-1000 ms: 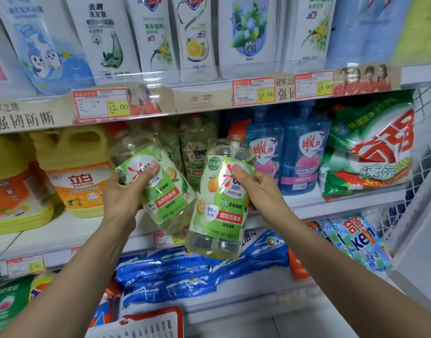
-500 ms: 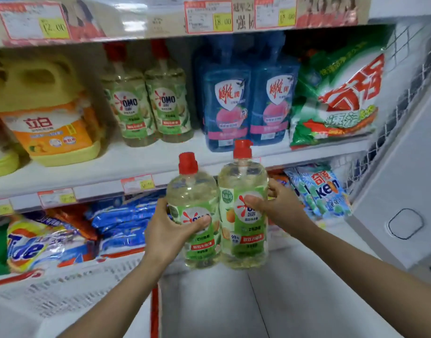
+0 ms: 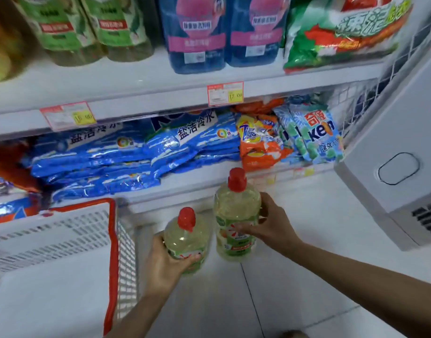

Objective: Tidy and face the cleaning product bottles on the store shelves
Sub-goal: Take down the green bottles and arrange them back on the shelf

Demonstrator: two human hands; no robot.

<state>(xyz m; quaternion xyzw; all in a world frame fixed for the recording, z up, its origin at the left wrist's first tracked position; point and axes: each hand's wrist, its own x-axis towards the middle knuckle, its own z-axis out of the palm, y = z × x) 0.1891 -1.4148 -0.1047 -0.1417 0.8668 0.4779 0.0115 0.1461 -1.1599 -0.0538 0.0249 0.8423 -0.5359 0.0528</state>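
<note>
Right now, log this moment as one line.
left hand: grips left bottle | right hand: grips right bottle | bottles: upright, side by side, right of basket

The left forearm (image 3: 133, 315) rises from the bottom edge. The left hand (image 3: 166, 261) curls round the lower part of a bottle (image 3: 185, 236), with the thumb across the front. The right forearm (image 3: 356, 272) comes in from the right. The right hand (image 3: 270, 224), higher and farther forward, grips a second bottle (image 3: 236, 206) from the side, thumb across its label.
</note>
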